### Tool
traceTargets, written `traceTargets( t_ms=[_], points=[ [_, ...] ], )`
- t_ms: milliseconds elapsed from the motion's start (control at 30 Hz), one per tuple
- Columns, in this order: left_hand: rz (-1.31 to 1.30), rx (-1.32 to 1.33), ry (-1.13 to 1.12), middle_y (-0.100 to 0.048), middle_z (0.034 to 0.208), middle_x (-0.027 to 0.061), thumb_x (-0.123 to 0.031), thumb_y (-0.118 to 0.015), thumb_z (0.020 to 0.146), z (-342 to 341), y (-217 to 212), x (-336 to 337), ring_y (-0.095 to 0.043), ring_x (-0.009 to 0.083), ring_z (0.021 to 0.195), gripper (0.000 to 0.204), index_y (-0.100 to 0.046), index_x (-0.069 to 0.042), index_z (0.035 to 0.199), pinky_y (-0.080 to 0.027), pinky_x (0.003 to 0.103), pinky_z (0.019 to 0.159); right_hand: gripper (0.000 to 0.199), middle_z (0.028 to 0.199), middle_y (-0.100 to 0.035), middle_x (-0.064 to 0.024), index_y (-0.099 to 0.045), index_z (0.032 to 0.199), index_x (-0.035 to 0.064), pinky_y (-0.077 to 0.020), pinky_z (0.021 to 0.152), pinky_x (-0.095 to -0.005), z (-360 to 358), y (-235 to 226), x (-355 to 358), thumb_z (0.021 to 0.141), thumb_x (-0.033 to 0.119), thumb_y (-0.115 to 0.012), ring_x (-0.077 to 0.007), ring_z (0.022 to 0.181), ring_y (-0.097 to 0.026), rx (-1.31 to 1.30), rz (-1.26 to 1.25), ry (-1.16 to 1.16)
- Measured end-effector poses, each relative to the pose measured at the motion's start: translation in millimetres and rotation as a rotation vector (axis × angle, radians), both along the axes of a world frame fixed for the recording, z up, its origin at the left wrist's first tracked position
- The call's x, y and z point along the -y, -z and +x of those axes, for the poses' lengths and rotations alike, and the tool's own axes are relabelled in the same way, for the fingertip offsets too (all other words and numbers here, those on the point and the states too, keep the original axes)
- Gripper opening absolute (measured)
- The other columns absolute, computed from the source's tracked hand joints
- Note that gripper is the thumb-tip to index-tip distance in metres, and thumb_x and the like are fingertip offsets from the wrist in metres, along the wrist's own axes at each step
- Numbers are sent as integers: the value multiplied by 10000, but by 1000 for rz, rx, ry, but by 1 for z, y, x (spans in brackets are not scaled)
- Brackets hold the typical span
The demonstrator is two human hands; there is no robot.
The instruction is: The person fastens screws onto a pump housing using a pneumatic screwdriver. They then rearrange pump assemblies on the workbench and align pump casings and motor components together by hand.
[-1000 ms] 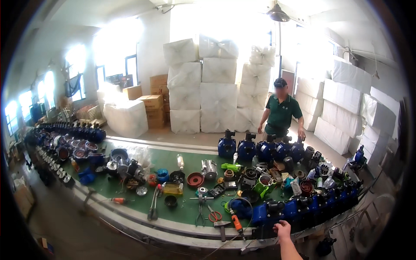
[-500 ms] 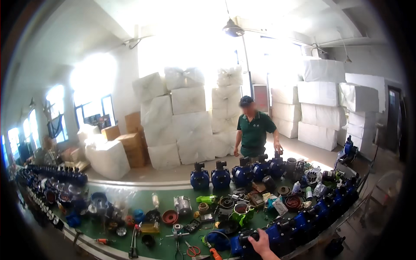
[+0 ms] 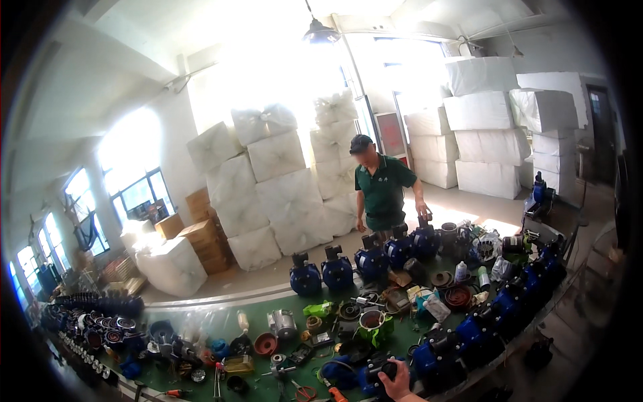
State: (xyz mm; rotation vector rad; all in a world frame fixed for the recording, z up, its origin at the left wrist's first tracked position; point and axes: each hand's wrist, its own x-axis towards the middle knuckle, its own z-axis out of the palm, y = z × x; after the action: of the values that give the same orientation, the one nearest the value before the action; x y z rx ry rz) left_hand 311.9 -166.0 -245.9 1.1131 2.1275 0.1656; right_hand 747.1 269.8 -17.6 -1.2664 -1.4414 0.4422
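Note:
My right hand (image 3: 396, 380) is at the near edge of the green bench. Its fingers are curled round the black top fitting of a blue pump (image 3: 370, 380), which stands at the near end of a row of similar blue pumps (image 3: 471, 329) running off to the right. Part of this pump is cut off by the lower edge of the picture. Just left of it lie a dark blue rounded part (image 3: 338, 372) and an orange-handled tool (image 3: 337, 394). My left hand is out of the picture.
Across the bench (image 3: 201, 315) a person (image 3: 385, 187) in green rests a hand on one of several upright blue pumps (image 3: 337, 269). Loose parts, red-handled scissors (image 3: 305, 391) and bottles (image 3: 461, 272) litter the middle. White wrapped bales (image 3: 295, 201) are stacked behind.
The view has tilted and shifted. My right hand's fingers, earlier more spread over the pump's top, now wrap round its black fitting. The other person's head is bent lower.

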Motion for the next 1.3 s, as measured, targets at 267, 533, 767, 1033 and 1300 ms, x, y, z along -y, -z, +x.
traceTargets(
  t_ms=[267,533,767,1033,1300],
  points=[
    [-21,-5,-42,-684,1177,183,-350,-675,874,13,-9,5,-640,365,1090,436,-675,-59,1198,-511,445,931,665,1424,-536,-135,-560,1352,2,-284,1151,-362,44,27,-32,1054,525,-277,-247,1330,-476,-982,-436,-203],
    [-35,8,11,-686,1171,182,-349,-674,875,17,-22,-6,-643,364,1084,432,-676,-59,1194,-512,445,927,761,1576,-357,-161,-321,1528,14,-165,1204,-434,64,49,-112,1015,575,-360,-298,1469,-298,-784,-738,-265],
    [-43,-7,45,-688,1166,181,-348,-673,875,9,-25,-5,-645,363,1078,428,-677,-59,1190,-513,446,924,706,1460,-494,-216,-477,1402,-64,-322,1140,-362,51,56,-131,1031,529,-379,-294,1393,-431,-345,-854,-295],
    [-26,-23,30,-691,1160,180,-348,-672,876,8,-23,-8,-648,362,1072,423,-678,-58,1186,-515,446,920,584,1279,-640,-207,-616,1287,13,-431,1036,-368,60,61,-123,1005,505,-476,-296,1224,-591,-305,-758,-269],
    [-35,-23,-1,-693,1154,178,-347,-671,877,14,-8,-22,-651,361,1065,419,-680,-58,1181,-516,446,916,611,1379,-574,-211,-526,1390,-1,-407,1074,-360,59,53,-106,970,441,-561,-306,1280,-548,-121,-870,-351]
  ],
)
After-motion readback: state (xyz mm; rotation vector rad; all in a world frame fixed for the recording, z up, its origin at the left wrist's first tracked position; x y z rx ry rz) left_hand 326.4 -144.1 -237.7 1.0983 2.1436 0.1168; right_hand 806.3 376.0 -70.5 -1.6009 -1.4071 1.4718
